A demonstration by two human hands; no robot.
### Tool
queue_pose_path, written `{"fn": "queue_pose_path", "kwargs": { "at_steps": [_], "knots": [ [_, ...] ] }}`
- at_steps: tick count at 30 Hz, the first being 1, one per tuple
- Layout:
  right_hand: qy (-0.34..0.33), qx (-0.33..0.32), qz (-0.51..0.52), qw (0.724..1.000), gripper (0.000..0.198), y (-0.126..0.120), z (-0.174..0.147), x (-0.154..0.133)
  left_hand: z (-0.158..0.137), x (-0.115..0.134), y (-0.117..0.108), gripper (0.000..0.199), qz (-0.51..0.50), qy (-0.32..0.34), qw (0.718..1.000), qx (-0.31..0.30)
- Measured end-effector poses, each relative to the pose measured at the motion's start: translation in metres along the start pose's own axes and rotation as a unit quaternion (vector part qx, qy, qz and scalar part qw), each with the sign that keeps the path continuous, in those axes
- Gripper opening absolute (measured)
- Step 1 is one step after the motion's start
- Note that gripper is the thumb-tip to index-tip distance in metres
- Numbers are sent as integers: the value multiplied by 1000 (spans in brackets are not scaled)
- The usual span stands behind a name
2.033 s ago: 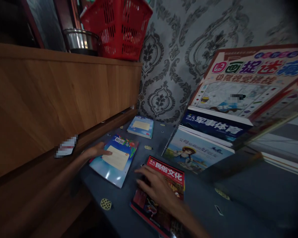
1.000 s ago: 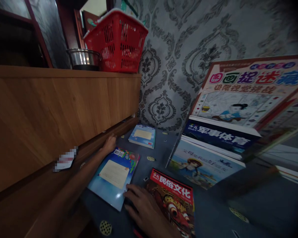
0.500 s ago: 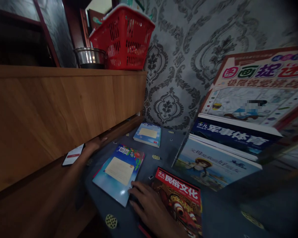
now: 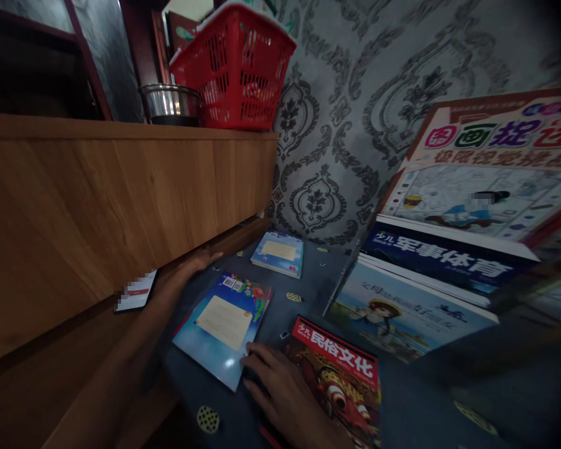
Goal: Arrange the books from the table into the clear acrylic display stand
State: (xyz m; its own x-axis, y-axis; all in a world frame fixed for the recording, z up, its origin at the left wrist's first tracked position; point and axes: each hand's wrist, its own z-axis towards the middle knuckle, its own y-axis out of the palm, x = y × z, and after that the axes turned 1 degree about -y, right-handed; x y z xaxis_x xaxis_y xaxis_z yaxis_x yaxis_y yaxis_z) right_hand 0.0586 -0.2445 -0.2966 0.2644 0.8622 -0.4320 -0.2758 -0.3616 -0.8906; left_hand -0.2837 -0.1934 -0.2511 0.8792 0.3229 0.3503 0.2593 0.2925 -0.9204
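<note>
One dark tabletop [image 4: 238, 418], patterned wallpaper [image 4: 327, 149]; right fingers [image 4: 263, 353] spread at nearer blue book [image 4: 224, 324]; left fingers [image 4: 206, 257]: cannot tell.

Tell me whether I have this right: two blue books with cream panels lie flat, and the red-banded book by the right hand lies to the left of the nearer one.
Not quite: the red-banded book by the right hand lies to the right of the nearer blue book, as the head view shows. The rest stands.
</note>
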Motion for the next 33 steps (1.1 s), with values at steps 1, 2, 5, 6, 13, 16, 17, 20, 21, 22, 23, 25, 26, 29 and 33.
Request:
{"fn": "queue_pose_path", "kwargs": {
  "at_steps": [1,2,5,6,13,16,17,20,21,22,23,25,26,29,33],
  "knots": [
    [-2,2,-2,1000,33,0,0,0,-7,0,-3,72,8,-4,1000,-2],
    [-4,6,-3,1000,33,0,-1,0,-15,0,-5,70,33,-8,999,-1],
    [-13,26,-4,1000,33,0,-2,0,-48,5,-5,61,165,-37,985,30],
    [-16,30,-3,999,33,0,-3,0,-59,8,-2,58,207,-44,976,42],
    [-17,24,9,1000,31,0,-2,0,-111,36,23,41,183,-5,983,-8],
    [-7,11,14,1000,30,-2,-1,-2,-116,39,29,41,138,-51,988,-38],
    [-4,6,17,1000,30,-3,-1,-3,-116,38,30,40,122,-62,990,-40],
    [2,1,23,1000,32,-6,-1,-6,-114,31,27,41,67,-73,994,-43],
    [3,2,25,1000,32,-7,-1,-7,-112,28,25,43,47,-74,995,-44],
    [3,3,29,1000,32,-8,-1,-7,-110,25,24,44,27,-77,996,-44],
    [2,4,32,999,32,-8,-1,-7,-108,23,22,45,7,-81,996,-46],
    [1,7,40,999,33,-7,-1,-7,-105,18,20,43,-42,-90,994,-51],
    [1,10,43,999,34,-6,-1,-6,-104,17,19,43,-77,-96,991,-52],
    [0,17,51,999,37,-3,-1,-4,-109,16,16,47,-215,-118,968,-47],
    [-5,20,63,998,40,-5,0,-3,-124,23,6,71,-402,-99,907,-72]
  ]
}}
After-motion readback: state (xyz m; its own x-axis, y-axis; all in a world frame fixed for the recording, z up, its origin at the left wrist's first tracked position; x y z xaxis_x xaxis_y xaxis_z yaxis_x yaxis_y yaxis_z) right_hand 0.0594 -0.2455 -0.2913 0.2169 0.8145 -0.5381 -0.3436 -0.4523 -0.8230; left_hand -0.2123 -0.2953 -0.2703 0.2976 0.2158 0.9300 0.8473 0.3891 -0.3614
